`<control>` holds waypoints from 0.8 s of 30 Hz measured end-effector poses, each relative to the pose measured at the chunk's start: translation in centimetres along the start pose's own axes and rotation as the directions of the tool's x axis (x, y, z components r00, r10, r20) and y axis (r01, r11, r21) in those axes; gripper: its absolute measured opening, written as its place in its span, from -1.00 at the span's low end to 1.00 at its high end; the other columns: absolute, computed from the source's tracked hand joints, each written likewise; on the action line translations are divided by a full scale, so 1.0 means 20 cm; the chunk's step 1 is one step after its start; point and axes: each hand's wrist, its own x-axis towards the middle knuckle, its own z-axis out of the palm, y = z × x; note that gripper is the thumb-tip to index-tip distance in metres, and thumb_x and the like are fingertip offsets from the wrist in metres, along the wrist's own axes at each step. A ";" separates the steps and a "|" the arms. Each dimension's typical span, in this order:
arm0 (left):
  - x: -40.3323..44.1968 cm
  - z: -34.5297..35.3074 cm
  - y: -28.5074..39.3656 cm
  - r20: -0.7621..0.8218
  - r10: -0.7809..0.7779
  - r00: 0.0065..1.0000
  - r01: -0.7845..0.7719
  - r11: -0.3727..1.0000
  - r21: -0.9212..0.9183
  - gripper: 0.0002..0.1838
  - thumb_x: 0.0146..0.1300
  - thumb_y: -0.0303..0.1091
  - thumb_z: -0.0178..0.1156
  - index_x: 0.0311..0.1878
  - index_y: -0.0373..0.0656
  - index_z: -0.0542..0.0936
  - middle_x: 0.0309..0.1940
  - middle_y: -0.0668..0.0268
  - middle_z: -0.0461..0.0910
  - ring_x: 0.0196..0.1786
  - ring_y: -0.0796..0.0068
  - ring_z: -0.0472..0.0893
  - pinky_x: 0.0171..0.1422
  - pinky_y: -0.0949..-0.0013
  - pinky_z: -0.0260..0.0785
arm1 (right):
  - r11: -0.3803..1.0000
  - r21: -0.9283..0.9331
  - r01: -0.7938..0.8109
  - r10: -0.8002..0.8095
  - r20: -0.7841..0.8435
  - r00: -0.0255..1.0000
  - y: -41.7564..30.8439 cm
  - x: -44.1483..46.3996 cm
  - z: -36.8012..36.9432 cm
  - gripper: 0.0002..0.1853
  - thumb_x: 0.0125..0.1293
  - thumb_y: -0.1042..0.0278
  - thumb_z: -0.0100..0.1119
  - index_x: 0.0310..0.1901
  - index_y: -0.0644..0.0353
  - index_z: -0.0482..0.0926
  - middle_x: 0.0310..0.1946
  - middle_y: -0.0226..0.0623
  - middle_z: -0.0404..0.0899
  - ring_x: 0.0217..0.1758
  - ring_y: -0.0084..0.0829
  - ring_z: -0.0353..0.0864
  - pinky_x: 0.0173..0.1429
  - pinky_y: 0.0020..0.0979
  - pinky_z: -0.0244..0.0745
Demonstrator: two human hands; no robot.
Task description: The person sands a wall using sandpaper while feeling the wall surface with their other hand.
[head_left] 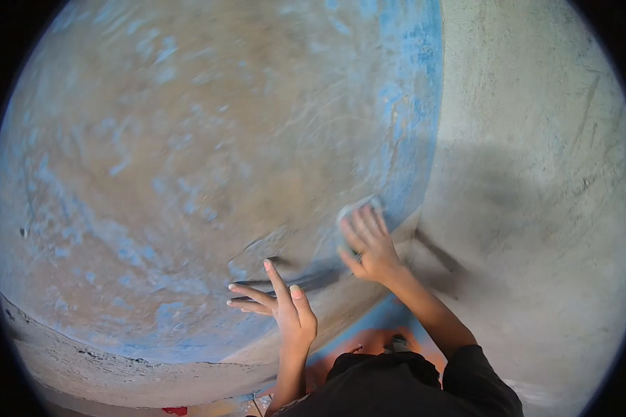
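Observation:
My right hand (370, 242) presses a pale, flat piece (359, 206) against the blue and brown patchy surface (209, 174). The piece looks like a sanding sheet or a cloth, but blur keeps me from telling which. Its fingers lie over the piece and partly hide it. To the left, my left hand (285, 306) has its fingers spread and holds nothing. Its fingertips are close to the lower part of the same surface; whether they touch it I cannot tell.
A pale plastered wall (535, 139) meets the patchy surface at a corner on the right. Along the bottom left runs a rough grey edge (118, 372). A red scrap (175, 411) lies at the bottom. A reddish floor (375, 340) shows by my body.

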 end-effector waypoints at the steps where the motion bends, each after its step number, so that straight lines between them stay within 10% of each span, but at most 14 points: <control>1: 0.01 0.05 0.04 0.005 0.013 1.000 -0.013 1.000 0.006 -0.36 0.55 0.01 -0.31 0.59 -0.03 0.07 0.48 -0.34 -0.71 0.39 -0.64 -0.78 0.20 -0.68 -0.79 | 0.990 -0.007 0.144 -0.140 0.186 0.973 0.04 -0.01 -0.05 -0.25 0.37 0.10 0.14 0.46 0.38 0.17 0.47 0.25 0.10 0.55 0.23 0.03 0.55 0.11 -0.08; 4: 0.05 0.20 0.16 -0.003 0.027 1.000 -0.027 0.999 0.018 -0.36 0.55 0.00 -0.28 0.60 -0.03 0.04 0.47 -0.35 -0.73 0.39 -0.65 -0.78 0.20 -0.68 -0.79 | 0.959 0.183 -0.218 0.255 -0.212 0.944 0.31 0.14 -0.12 -0.17 0.36 0.05 0.16 0.47 0.45 0.10 0.49 0.33 0.01 0.55 0.33 -0.05 0.54 0.19 -0.15; 11: 0.12 0.50 0.35 -0.095 -0.021 0.995 0.023 1.000 0.020 -0.34 0.55 -0.02 -0.26 0.62 0.01 -0.08 0.45 -0.39 -0.75 0.37 -0.67 -0.79 0.20 -0.69 -0.80 | 0.994 0.111 0.017 -0.030 0.116 0.993 0.23 0.03 -0.12 -0.15 0.34 0.01 0.19 0.47 0.41 0.12 0.46 0.33 0.07 0.53 0.37 -0.04 0.51 0.31 -0.17; 15: 0.09 0.62 0.22 -0.137 -0.023 0.990 0.046 0.985 0.165 -0.33 0.55 -0.01 -0.26 0.63 0.08 -0.14 0.44 -0.39 -0.77 0.36 -0.67 -0.80 0.20 -0.68 -0.81 | 0.990 0.136 -0.019 0.041 -0.165 0.985 0.32 0.47 -0.38 -0.21 0.32 0.06 0.22 0.49 0.18 0.18 0.41 0.39 0.11 0.46 0.38 0.10 0.46 0.33 -0.08; 24: 0.09 0.69 0.15 -0.208 0.032 0.978 0.055 0.915 0.399 -0.31 0.58 0.04 -0.38 0.62 0.02 -0.27 0.48 -0.26 -0.79 0.43 -0.51 -0.80 0.32 -0.56 -0.81 | 0.974 0.174 -0.147 0.165 -0.096 0.982 0.32 0.01 0.04 -0.22 0.37 0.08 0.15 0.51 0.22 0.11 0.44 0.54 -0.11 0.48 0.61 -0.17 0.41 0.48 -0.19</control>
